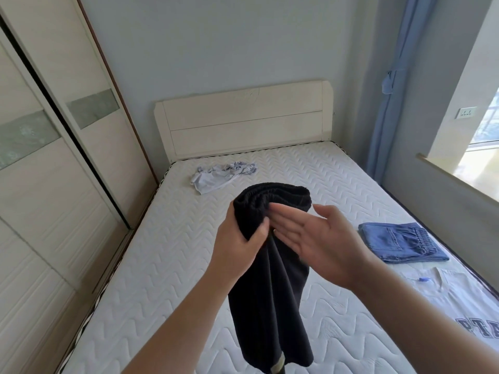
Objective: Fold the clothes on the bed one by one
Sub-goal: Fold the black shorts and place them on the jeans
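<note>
While it hangs above the middle of the mattress (167, 265), the black garment (270, 292), with an elastic waistband at its top, is bunched just below that band in the left hand (237, 249), whose fingers and thumb are curled round the cloth. The rest of it drops in loose folds toward the lower edge of the view. The right hand (316, 238) is flat, its fingers straight and together, their tips against the fabric beside the left thumb. To the right, near the bed's edge, lies a folded pair of blue jeans (399, 242), and nearer, a white shirt with dark lettering (459, 300) is spread flat. A crumpled pale garment (221, 176) sits near the cream headboard (243, 120). A sliding wardrobe (54, 157) stands on the left, a blue curtain (391, 90) and a window (483, 136) on the right.
</note>
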Tool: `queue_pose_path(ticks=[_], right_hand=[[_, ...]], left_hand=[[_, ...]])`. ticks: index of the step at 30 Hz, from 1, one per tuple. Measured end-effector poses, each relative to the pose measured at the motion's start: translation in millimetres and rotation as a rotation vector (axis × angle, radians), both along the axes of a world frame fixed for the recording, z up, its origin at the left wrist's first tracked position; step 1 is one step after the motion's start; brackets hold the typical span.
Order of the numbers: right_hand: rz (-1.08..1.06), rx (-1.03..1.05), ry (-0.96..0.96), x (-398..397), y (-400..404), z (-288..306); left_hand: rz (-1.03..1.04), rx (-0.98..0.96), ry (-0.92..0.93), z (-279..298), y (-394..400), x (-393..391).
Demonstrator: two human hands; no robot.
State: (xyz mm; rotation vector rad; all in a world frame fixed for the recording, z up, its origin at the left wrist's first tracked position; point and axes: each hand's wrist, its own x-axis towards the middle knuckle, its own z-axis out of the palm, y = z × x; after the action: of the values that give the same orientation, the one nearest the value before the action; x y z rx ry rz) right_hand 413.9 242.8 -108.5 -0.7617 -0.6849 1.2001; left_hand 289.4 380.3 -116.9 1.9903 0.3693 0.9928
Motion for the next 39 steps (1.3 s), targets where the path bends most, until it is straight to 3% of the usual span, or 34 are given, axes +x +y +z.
queue_pose_path(ticks=[2,6,8,10,13,17,19,22,24,27,33,36,39], right_hand=[[-0.132,-0.01,-0.126,6,-6,-4],[-0.862,-0.228,-0.655,16,-14,-32],[-0.738,-0.257,-0.739,19,-14,-44],[-0.506,-0.207,-0.661,20,-10,-50],[-0.559,-0.156,-0.525,24,-5,-39],[-0.63,-0.163,-0.642,34,-9,-24],[-0.6,-0.195,-0.747,31,-8,-21],[-0.574,-0.266,-0.853,24,-3,-19],[-0.572,-0.288,-0.915,19,1,-19],[-0.582,-0.31,-0.984,10,4,-17],[-0.513,-0.267,-0.932,19,-13,-37],[-0.374,-0.232,-0.785,28,-34,-67],[-0.408,-0.32,-0.654,41,-52,-111]], left_hand=[[-0.01,-0.202,-0.021,1,4,0],[-0.046,-0.504,-0.005,4,9,-2],[-0.069,-0.593,0.013,3,6,-2],[-0.106,-0.635,0.063,1,4,-1],[-0.256,-0.581,0.152,3,8,-7],[-0.452,-0.309,0.336,17,35,-31],[-0.541,-0.201,0.517,29,50,-40],[-0.475,0.074,0.815,48,57,-41],[-0.419,0.16,0.901,56,49,-31],[-0.388,0.258,0.842,51,31,-8],[-0.248,0.303,0.803,24,21,22],[-0.243,0.232,0.833,12,15,26],[-0.235,0.082,0.821,6,11,24]])
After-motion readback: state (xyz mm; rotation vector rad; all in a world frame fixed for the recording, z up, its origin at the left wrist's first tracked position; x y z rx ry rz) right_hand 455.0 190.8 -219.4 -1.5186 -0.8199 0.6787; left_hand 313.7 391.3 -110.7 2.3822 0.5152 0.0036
